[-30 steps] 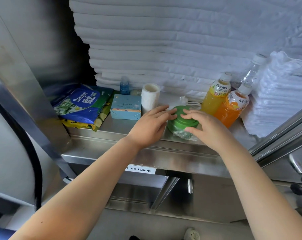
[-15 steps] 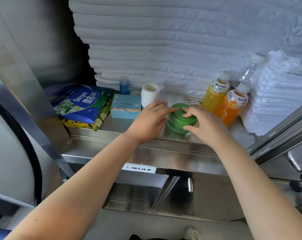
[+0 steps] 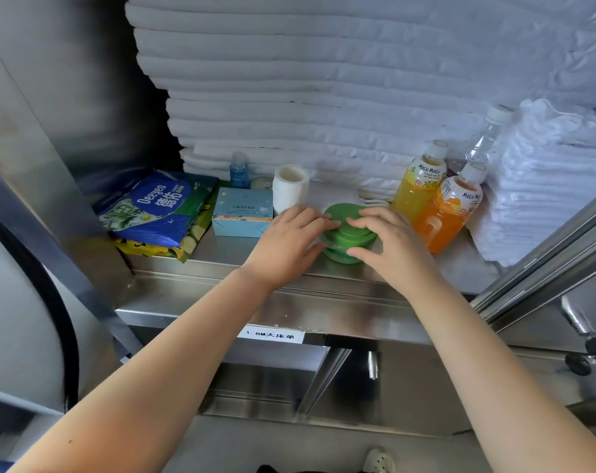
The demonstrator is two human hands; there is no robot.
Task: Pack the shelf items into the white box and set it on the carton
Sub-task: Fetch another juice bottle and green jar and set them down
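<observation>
A green round container (image 3: 349, 233) in clear wrap sits near the front of the steel shelf (image 3: 221, 254). My left hand (image 3: 286, 240) holds its left side, fingers on the lid and thumb against the lower rim. My right hand (image 3: 392, 244) grips its right side the same way. Other shelf items stand around it: a blue wipes pack (image 3: 153, 206), a light blue box (image 3: 242, 213), a white roll (image 3: 289, 187), a small blue bottle (image 3: 238, 170), a yellow juice bottle (image 3: 419, 182) and an orange juice bottle (image 3: 450, 213). The white box and the carton are out of view.
Stacked white linen (image 3: 324, 80) fills the back of the shelf, with another folded white pile (image 3: 545, 182) at the right. A clear water bottle (image 3: 487, 141) stands behind the juices. A slanted metal frame (image 3: 545, 254) crosses the right side, and a labelled shelf lip (image 3: 272, 334) lies below.
Both hands have closed in on the green container; my left fingers moved onto its lid and my right thumb came in under its front rim.
</observation>
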